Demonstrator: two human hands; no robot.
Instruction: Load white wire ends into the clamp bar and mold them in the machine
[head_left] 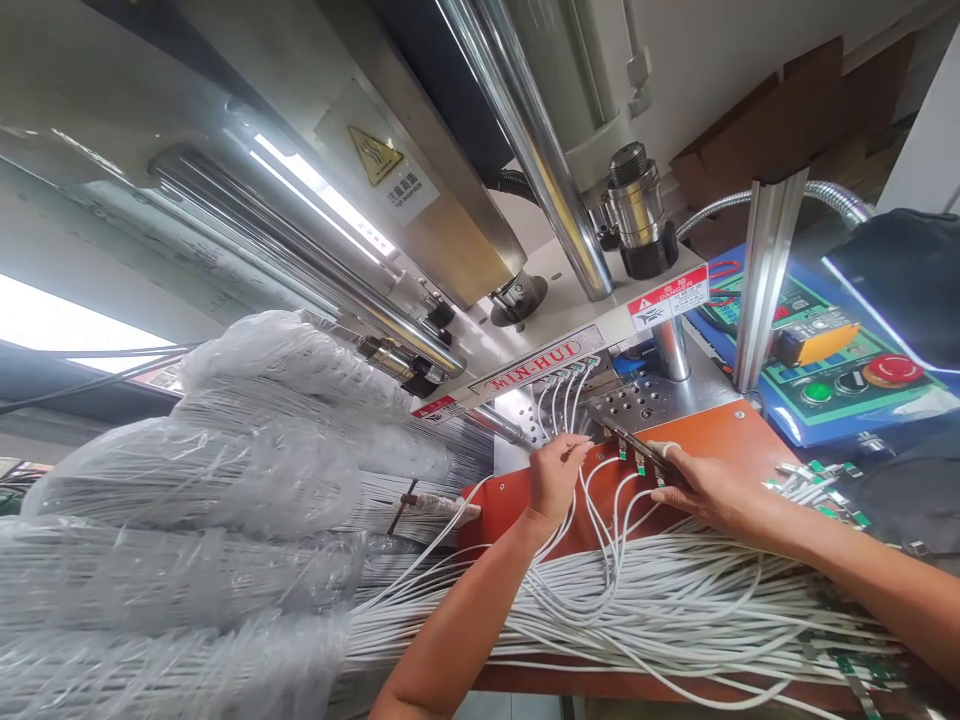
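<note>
My left hand [553, 478] is closed in a pinch at the left end of a dark metal bar fixture [634, 440]. A white cable [574, 512] appears to run down from its fingertips; the pinched end is mostly hidden. On the right, my right hand [694, 482] grips the bar fixture between thumb and fingers. Several white cables with small green connector boards [640, 466] hang along the bar's near side. Behind, several other cable ends [574, 378] sit in the press under its plate marked MIN-HUI [536, 358].
A large pile of white cables [660, 590] covers the near table edge. Plastic-wrapped cable bundles [195, 480] are stacked at left. Loose connector ends [821, 490] lie at right. Beyond stands a blue control panel [847, 385] with a red button [894, 369]. Steel posts [540, 150] rise above the press.
</note>
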